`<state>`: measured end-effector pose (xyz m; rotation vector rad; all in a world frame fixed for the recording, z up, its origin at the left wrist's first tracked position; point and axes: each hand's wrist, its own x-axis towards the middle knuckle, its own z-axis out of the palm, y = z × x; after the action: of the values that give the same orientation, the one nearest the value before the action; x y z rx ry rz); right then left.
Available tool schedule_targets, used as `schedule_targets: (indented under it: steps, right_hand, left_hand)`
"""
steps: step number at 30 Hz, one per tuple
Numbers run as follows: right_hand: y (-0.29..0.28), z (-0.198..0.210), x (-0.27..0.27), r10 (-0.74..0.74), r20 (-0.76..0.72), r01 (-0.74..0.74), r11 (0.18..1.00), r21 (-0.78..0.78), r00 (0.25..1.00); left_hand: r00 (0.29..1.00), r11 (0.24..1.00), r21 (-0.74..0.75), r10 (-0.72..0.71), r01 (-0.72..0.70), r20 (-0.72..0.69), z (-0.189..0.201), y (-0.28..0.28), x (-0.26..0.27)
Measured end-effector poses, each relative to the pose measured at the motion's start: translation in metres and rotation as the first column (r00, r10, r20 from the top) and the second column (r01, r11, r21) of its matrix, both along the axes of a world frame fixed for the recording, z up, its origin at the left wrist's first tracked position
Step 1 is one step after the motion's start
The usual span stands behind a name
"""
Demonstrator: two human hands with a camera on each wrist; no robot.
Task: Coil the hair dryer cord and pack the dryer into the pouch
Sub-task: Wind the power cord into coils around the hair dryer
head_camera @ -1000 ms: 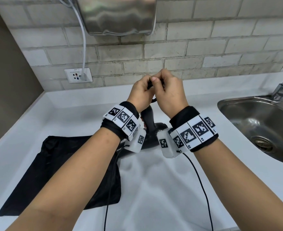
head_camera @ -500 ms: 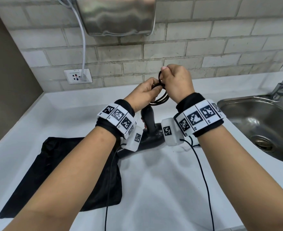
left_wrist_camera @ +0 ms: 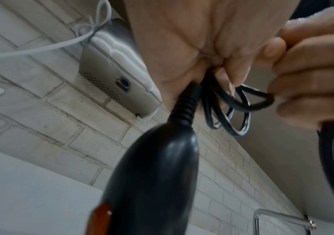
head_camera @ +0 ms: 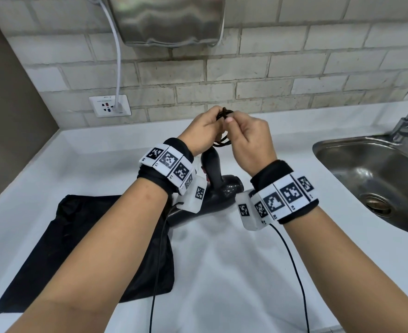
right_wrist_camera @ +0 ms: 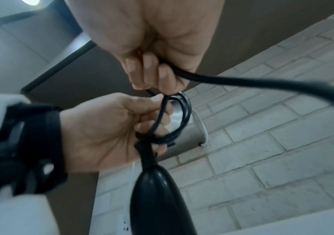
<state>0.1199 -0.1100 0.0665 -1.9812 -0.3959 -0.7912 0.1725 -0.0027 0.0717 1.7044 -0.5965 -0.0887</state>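
Nearest the viewer, the black pouch (head_camera: 83,248) is laid flat on the white counter (head_camera: 222,272), just left of the hair dryer (head_camera: 212,191), w/ its mouth not clearly seen. The dryer is stood on the counter, body down and handle up; beyond its handle top both hands are raised close together. The left hand (head_camera: 201,132) is clenched round the small coil of black cord (left_wrist_camera: 234,111) right at the strain relief above the handle, several loops being pinched btwn thumb and fingers. The right hand (head_camera: 248,138) is closed on the free run of cord, which is fed from its fist toward the coil; the rest trails out of view, and the plug isn't seen. The step in hand is judged to be coiling, approx. early to mid, since loose cord is left and nothing is packed yet. For a good result, each new loop should be matched in size to those already held and laid flat beside them, not crossed; a slight twist should be given per turn so kinks are avoided. The pinch at the handle shouldn't be loosened, or the loops may spring open. Tension should be kept light so the dryer isn't tipped. Right of the dryer a steel sink (head_camera: 371,179) is set; behind it, on the brick wall, a socket (head_camera: 109,105) and a metal wall unit (head_camera: 169,20) are seen.
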Motion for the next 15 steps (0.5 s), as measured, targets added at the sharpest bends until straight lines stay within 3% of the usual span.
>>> schedule_targets:
  steps: [8, 11, 15]
  right_hand:
    - [0.005, -0.023, 0.006, -0.009, 0.001, 0.009, 0.998, -0.057, 1.000]
    - [0.007, -0.026, 0.007, 0.015, 0.010, -0.015, 1.000, -0.014, 1.000]
    - [0.002, -0.028, 0.012, 0.032, 0.019, -0.031, 0.999, -0.013, 0.999]
  left_hand:
    - [0.977, 0.961, -0.275, -0.029, -0.032, -0.213, -0.002, 0.004, 0.002]
    - [0.952, 0.929, -0.370, -0.113, 0.000, -0.283, 0.003, 0.003, -0.001]
    - [0.972, 0.954, -0.297, -0.040, -0.032, -0.233, 0.000, 0.002, -0.002]
